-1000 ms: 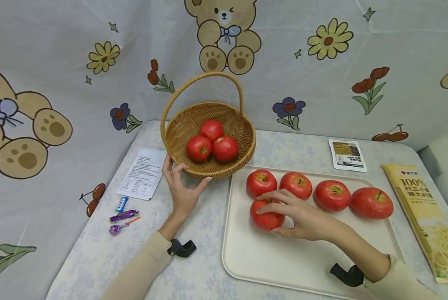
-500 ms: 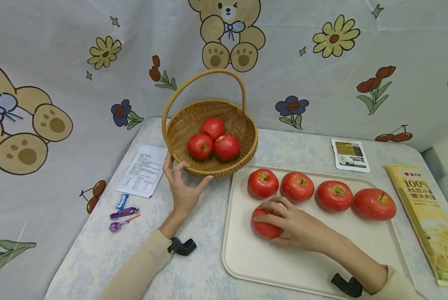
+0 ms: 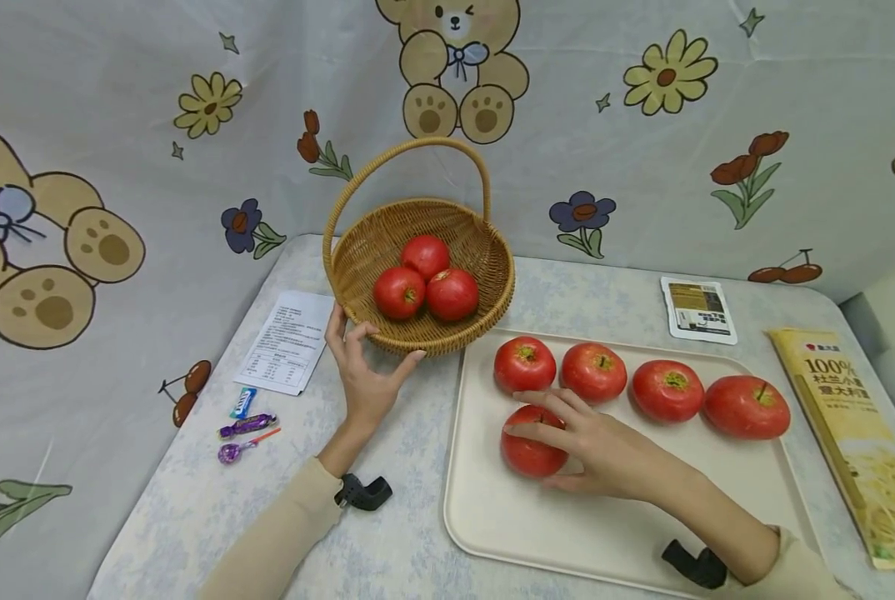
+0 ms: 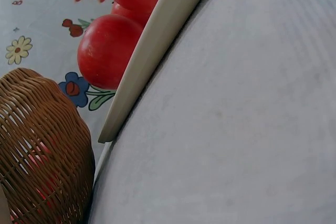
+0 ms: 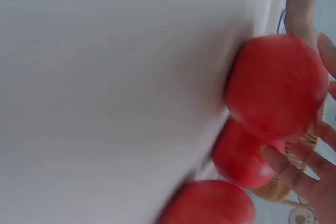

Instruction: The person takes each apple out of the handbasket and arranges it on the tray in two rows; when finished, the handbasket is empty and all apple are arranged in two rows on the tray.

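Note:
My left hand (image 3: 365,383) holds the near rim of a wicker basket (image 3: 466,337), with fingertips over the edge and the thumb against its front. Inside the basket lie three red apples (image 3: 427,282). The fingers of my right hand (image 3: 601,450) spread loosely around a red apple (image 3: 526,454) on the beige tray (image 3: 552,533). From the right wrist, that apple (image 5: 275,87) rests on the tray with the fingers (image 5: 294,177) slightly spread beside it. Behind it, several red apples (image 3: 665,390) form a row along the tray's far side.
Left of the basket lie a printed sheet (image 3: 286,342), a small blue-wrapped sweet (image 3: 243,403), a purple-wrapped candy (image 3: 247,427) and a lollipop (image 3: 230,452). A white packet (image 3: 698,310) sits behind the tray, and a yellow noodle package (image 3: 852,433) lies at right.
The apple under my right hand has shifted slightly toward me on the tray, and the right fingers have since loosened and lifted a little. My left hand stays at the basket.

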Demonstrator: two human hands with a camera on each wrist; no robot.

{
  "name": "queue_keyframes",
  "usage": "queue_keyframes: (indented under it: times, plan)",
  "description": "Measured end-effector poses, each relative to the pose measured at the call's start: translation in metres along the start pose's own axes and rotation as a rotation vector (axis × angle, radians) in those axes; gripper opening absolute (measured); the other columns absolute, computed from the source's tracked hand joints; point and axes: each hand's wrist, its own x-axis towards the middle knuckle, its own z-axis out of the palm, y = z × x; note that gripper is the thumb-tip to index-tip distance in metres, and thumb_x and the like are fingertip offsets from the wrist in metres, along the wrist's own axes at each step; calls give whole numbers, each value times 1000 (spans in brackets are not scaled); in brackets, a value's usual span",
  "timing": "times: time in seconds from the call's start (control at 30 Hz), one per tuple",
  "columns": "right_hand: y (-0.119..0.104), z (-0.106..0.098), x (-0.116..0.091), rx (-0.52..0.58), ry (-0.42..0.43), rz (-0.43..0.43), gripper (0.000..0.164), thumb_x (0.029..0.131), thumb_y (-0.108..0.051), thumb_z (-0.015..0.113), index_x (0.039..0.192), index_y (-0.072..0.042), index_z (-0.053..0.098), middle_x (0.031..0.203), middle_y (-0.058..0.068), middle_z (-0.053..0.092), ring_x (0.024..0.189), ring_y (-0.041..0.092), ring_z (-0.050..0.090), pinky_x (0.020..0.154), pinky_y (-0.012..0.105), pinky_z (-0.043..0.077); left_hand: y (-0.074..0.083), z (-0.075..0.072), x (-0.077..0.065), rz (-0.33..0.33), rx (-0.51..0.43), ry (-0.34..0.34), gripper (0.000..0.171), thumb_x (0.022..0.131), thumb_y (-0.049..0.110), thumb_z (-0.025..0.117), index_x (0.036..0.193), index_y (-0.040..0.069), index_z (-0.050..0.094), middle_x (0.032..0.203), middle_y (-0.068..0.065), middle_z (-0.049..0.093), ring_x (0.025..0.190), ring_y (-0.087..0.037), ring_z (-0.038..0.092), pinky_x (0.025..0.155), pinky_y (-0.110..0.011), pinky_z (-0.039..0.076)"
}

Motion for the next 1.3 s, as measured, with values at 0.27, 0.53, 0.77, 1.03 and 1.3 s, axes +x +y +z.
queue_keyframes:
  times: [0.27, 0.53, 0.77, 1.03, 1.3]
  plan:
    - [16, -49, 34, 48, 85, 19, 67, 78, -32, 83, 137, -29, 54, 149, 9, 40, 129, 29, 46, 81, 39, 59, 0, -3, 4, 16, -1, 14, 60, 67, 13, 89, 99, -13, 45, 147, -41, 17, 138, -56, 21, 111, -65, 23]
    - [44, -83, 100, 114, 115, -11, 61, 82, -24, 80, 137, -25, 55, 147, 8, 42, 134, 28, 42, 96, 48, 52, -2, -5, 6, -4, 15, 8, 60, 62, 4, 89, 101, -11, 45, 148, -40, 17, 140, -53, 21, 112, -62, 25]
    - [65, -81, 167, 130, 10, -57, 52, 83, -27, 79, 131, -18, 59, 139, 14, 48, 128, 30, 47, 101, 48, 46, -1, -5, 6, -2, 18, 6, 63, 69, 22, 90, 100, -11, 45, 147, -41, 17, 139, -55, 20, 110, -68, 24]
    - [87, -68, 218, 153, -151, 37, 47, 85, -21, 78, 128, -14, 61, 132, 16, 50, 120, 32, 51, 102, 47, 43, 0, -3, 3, -9, 17, 6, 63, 72, 28, 88, 99, -8, 45, 148, -40, 17, 140, -52, 20, 109, -70, 23]
    - [105, -47, 240, 121, -288, 149, 53, 85, -31, 77, 132, -17, 57, 123, 19, 51, 106, 30, 53, 96, 45, 44, -12, -1, -2, 16, 21, -6, 63, 68, 21, 91, 98, -10, 45, 148, -40, 17, 141, -53, 19, 109, -68, 25]
